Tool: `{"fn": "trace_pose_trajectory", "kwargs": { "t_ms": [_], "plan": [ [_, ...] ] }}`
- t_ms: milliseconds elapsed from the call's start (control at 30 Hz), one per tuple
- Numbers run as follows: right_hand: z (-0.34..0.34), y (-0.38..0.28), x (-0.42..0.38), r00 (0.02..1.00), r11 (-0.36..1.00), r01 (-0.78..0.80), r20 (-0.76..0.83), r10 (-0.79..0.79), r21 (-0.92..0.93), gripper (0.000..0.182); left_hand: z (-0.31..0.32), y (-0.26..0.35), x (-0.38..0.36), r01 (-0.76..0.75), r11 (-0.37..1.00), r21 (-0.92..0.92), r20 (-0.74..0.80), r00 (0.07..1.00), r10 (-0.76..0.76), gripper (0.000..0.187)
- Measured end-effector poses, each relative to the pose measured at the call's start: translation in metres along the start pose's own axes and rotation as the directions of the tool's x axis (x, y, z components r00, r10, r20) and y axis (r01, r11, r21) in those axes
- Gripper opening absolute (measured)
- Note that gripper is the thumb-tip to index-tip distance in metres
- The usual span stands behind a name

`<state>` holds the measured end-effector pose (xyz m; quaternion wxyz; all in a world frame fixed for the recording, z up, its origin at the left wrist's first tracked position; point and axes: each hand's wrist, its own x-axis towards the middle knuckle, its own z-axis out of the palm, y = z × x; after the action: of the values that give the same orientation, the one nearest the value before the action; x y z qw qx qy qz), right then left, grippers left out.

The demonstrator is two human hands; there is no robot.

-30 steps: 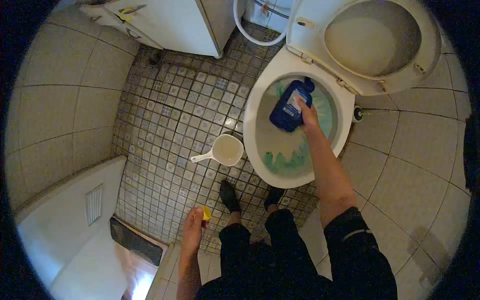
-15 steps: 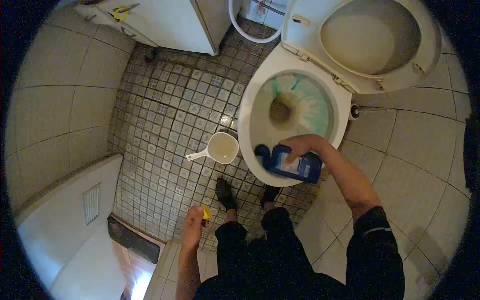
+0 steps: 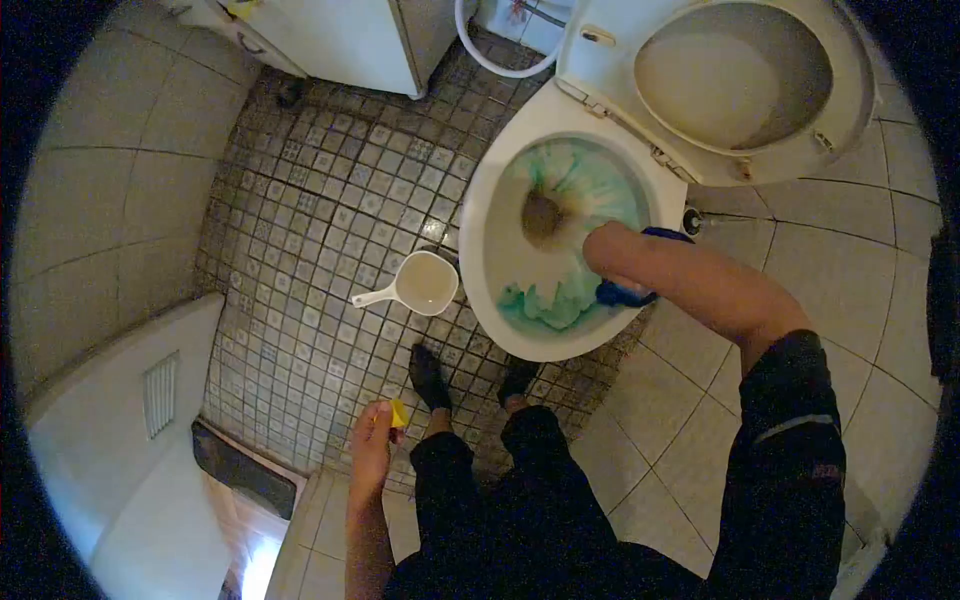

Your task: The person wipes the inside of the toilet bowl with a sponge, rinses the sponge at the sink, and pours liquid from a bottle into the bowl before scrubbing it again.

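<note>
My right hand [image 3: 612, 250] is wrapped round a dark blue cleaner bottle [image 3: 626, 294] over the right side of the toilet bowl [image 3: 478, 270]. The forearm and hand cover most of the bottle, and its mouth is hidden. Blue-green liquid [image 3: 555, 305] coats the front inner wall of the bowl and streaks its back and right walls. Low on the left, away from the toilet, my left hand [image 3: 372, 440] pinches a small yellow cap [image 3: 398, 412].
A white dipper [image 3: 427, 283] holding liquid stands on the tiled floor left of the toilet. The seat and lid [image 3: 735, 75] are raised. A white cabinet [image 3: 340, 40] and a pale hose [image 3: 490, 68] are at the back. A door [image 3: 120, 390] is at lower left.
My right hand has swung the bottle from the bowl's front edge to its right side. Blue-green liquid now shows along the front inner wall. My left hand keeps the cap.
</note>
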<state>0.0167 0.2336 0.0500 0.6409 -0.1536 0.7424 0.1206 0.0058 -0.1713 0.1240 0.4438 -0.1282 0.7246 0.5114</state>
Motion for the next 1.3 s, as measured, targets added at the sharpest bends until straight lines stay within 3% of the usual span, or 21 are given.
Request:
{"fn": "trace_pose_trajectory", "kwargs": {
  "t_ms": [33,67,100,133,233,467,533,567,600,633,767,833,867,900,933,967,1033,1167,1233,1267,1300],
  "plan": [
    [0.002,-0.004,-0.003,0.93,0.96,-0.242,-0.246,0.271,0.144,0.026,-0.001,-0.002,-0.001,-0.008,1.0,0.002,-0.004,1.0,0.008,0.03],
    [-0.005,-0.006,0.0,0.933,0.962,-0.238,-0.243,0.265,0.136,0.026,-0.001,0.0,-0.004,-0.001,1.0,-0.005,-0.007,1.0,0.001,0.03],
    [-0.017,-0.007,0.004,0.927,0.926,-0.375,0.004,0.375,0.033,0.02,-0.001,0.007,-0.008,0.022,0.999,0.027,-0.046,0.999,-0.021,0.031],
    [-0.026,-0.004,0.009,0.841,0.873,-0.478,0.235,0.488,-0.102,0.015,-0.001,0.01,-0.01,0.046,0.997,0.058,-0.084,0.996,-0.041,0.031],
    [0.064,0.025,0.135,0.77,0.727,-0.627,-0.082,0.632,-0.281,0.032,-0.011,-0.006,-0.007,0.014,1.0,-0.027,-0.049,0.999,-0.015,0.031],
    [-0.013,0.039,0.013,0.612,0.517,-0.731,-0.093,0.786,-0.445,0.012,-0.018,-0.021,-0.006,0.04,0.994,-0.102,-0.089,0.995,-0.049,0.029],
    [-0.011,0.066,-0.002,0.612,0.612,-0.783,-0.037,0.79,0.113,0.02,-0.013,-0.011,-0.007,0.045,0.99,-0.136,-0.097,0.994,-0.058,0.027],
    [-0.002,0.074,-0.016,0.608,0.608,-0.786,-0.04,0.793,0.113,0.02,-0.012,-0.008,-0.007,0.04,0.99,-0.139,-0.097,0.994,-0.053,0.027],
    [0.01,0.08,-0.034,0.643,0.663,-0.628,-0.208,0.737,0.406,0.027,-0.012,-0.005,-0.008,0.064,0.993,-0.095,-0.09,0.993,-0.073,0.027],
    [0.021,0.083,-0.05,0.613,0.68,-0.375,-0.382,0.692,0.63,0.034,-0.012,-0.002,-0.008,0.087,0.995,-0.049,-0.083,0.992,-0.091,0.027],
    [0.076,0.072,-0.075,0.666,0.666,-0.353,-0.323,0.672,0.658,0.052,-0.011,0.005,-0.009,0.012,0.995,-0.094,-0.015,1.0,-0.014,0.028],
    [0.14,0.059,-0.039,0.418,0.569,-0.145,-0.472,0.777,0.809,0.061,-0.011,0.02,-0.012,-0.041,0.999,0.02,-0.002,0.999,0.041,0.03],
    [0.147,0.042,-0.04,0.41,0.56,-0.14,-0.467,0.784,0.817,0.061,-0.013,0.02,-0.012,-0.049,0.998,0.032,0.002,0.999,0.049,0.03],
    [0.149,0.023,-0.041,0.396,0.309,0.282,-0.404,0.825,0.908,0.055,-0.015,0.018,-0.01,-0.06,0.998,0.025,0.011,0.998,0.06,0.03],
    [0.151,0.004,-0.041,0.411,-0.007,0.643,-0.337,0.847,0.766,0.05,-0.016,0.017,-0.008,-0.072,0.997,0.02,0.021,0.997,0.071,0.03],
    [0.155,-0.013,-0.039,0.401,-0.012,0.651,-0.331,0.854,0.759,0.05,-0.017,0.018,-0.006,-0.083,0.996,0.033,0.026,0.996,0.082,0.03],
    [0.164,-0.047,-0.028,0.373,-0.177,0.721,-0.16,0.914,0.67,0.044,-0.02,0.02,-0.006,-0.052,0.998,0.024,0.027,0.998,0.051,0.031],
    [0.163,-0.1,-0.017,0.348,-0.253,0.728,-0.026,0.937,0.637,0.048,-0.024,0.017,-0.001,-0.06,0.997,0.05,0.088,0.995,0.055,0.031],
    [0.134,-0.122,-0.038,0.435,-0.406,0.814,0.028,0.9,0.416,0.046,-0.026,0.017,-0.001,-0.091,0.991,0.094,0.091,0.992,0.083,0.033],
    [0.154,-0.129,-0.016,0.463,-0.383,0.736,-0.002,0.886,0.559,0.052,-0.024,0.02,-0.002,-0.098,0.989,0.107,0.102,0.991,0.087,0.033],
    [0.156,-0.136,-0.011,0.459,-0.387,0.739,0.009,0.889,0.551,0.052,-0.022,0.024,-0.004,-0.1,0.988,0.119,0.105,0.991,0.088,0.034]
  ]
}}
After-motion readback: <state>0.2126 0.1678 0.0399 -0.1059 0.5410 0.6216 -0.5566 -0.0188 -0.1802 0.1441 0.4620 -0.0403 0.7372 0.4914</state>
